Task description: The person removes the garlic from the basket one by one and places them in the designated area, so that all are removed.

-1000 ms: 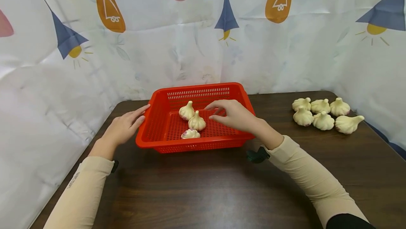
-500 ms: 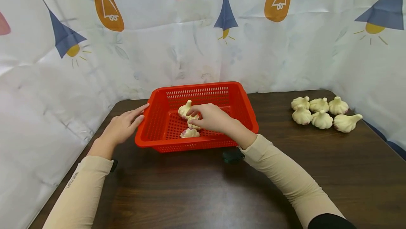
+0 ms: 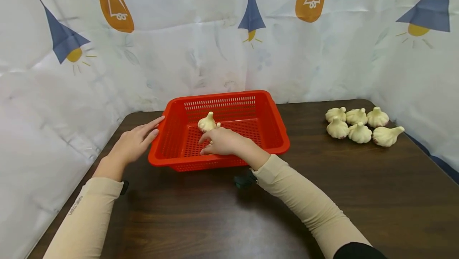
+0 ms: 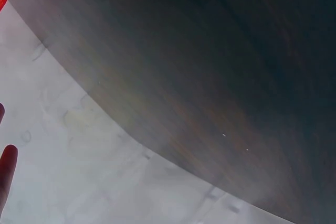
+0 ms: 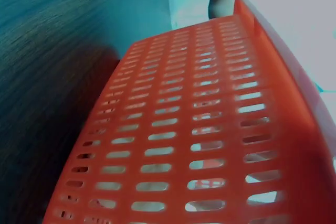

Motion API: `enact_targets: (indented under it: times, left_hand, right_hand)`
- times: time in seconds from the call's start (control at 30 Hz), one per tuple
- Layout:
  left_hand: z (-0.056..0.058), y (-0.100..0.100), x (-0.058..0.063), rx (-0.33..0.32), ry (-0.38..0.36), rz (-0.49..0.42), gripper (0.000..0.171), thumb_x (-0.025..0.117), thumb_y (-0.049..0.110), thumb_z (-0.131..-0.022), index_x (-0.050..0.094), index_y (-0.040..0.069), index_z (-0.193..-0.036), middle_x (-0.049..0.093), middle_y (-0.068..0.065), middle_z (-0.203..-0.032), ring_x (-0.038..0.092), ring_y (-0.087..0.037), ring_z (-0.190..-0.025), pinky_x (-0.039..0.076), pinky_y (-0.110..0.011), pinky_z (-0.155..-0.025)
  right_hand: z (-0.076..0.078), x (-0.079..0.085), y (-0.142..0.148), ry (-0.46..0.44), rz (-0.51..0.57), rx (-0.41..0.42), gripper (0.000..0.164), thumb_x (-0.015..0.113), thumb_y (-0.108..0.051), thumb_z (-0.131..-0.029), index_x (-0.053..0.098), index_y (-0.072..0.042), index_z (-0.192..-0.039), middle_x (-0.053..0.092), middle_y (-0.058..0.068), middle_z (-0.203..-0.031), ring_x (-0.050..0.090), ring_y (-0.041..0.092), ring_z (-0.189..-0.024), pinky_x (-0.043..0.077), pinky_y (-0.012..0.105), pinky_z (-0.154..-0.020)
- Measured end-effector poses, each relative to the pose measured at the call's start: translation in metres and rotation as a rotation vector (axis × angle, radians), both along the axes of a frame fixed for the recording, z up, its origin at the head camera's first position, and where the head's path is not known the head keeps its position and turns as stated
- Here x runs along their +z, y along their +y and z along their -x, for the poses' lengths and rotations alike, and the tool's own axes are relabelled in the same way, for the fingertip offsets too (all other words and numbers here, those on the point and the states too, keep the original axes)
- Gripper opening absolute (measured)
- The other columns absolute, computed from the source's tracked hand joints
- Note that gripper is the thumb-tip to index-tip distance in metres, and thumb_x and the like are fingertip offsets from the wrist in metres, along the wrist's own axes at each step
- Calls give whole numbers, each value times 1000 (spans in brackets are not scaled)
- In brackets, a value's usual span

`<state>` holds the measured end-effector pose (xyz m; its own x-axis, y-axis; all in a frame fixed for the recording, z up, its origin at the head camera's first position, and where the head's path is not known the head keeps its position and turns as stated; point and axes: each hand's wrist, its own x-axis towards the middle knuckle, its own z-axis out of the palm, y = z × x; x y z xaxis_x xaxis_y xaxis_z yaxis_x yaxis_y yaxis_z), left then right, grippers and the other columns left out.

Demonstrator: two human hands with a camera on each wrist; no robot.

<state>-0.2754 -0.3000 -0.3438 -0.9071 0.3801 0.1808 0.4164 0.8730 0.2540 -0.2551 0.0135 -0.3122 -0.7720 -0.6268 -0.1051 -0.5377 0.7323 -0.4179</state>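
A red plastic basket stands on the dark wooden table, its slotted wall filling the right wrist view. My left hand touches its left rim with extended fingertips; in the left wrist view only fingertips show at the edge. Inside the basket, one garlic bulb lies toward the back. A second bulb shows only its stem tip behind my right hand. That hand is bent down at the front of the basket, thumb and fingers apart. It covers the front bulb almost wholly.
Several garlic bulbs sit grouped in two rows on the right of the table. A patterned white cloth hangs behind and along the sides. A dark device is under my right wrist, over the table.
My right hand has moved left and toward the front of the basket, passing over the middle bulb and covering the front one. My left hand stays at the rim. The head view has shifted slightly.
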Motion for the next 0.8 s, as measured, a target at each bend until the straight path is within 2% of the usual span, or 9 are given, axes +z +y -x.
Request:
enact_targets:
  times: [0.2, 0.37, 0.47, 0.63, 0.8]
  left_hand:
    - [0, -1, 0, -9, 18, 7, 60, 37, 46, -110, 29, 22, -164, 45, -28, -152, 46, -50, -131, 40, -71, -100]
    - [0, -1, 0, -12, 19, 12, 60, 36, 46, -110, 30, 20, -164, 45, -29, -151, 47, -50, -130, 40, -71, -100]
    - [0, -1, 0, -13, 17, 14, 60, 36, 46, -110, 30, 20, -163, 45, -29, -151, 47, -50, -130, 39, -72, -100]
    - [1, -1, 0, -20, 27, 13, 59, 37, 46, -110, 30, 20, -163, 45, -28, -152, 47, -50, -130, 39, -71, -101]
    - [3, -1, 0, -24, 32, 12, 59, 37, 45, -110, 30, 21, -163, 46, -29, -151, 48, -50, -130, 40, -71, -100]
  right_hand:
    - [1, -1, -2, -68, -35, -40, 33, 67, -26, -102, 72, -13, -131, 71, 3, -124, 61, 24, -117, 49, 42, -98]
    - [3, -3, -1, -90, -73, -75, 31, 66, -27, -101, 72, -12, -128, 68, 5, -127, 61, 21, -110, 50, 38, -94]
    - [3, -4, -1, -86, -93, -89, 31, 65, -29, -102, 73, -11, -127, 64, 8, -135, 60, 20, -107, 50, 37, -92]
    - [4, -5, 0, -91, -104, -100, 30, 63, -27, -103, 72, -11, -127, 46, 18, -154, 57, 21, -107, 48, 39, -93]
    - [6, -5, -1, -101, -115, -82, 29, 61, -28, -105, 71, -10, -125, 46, 20, -153, 55, 20, -98, 47, 37, -86]
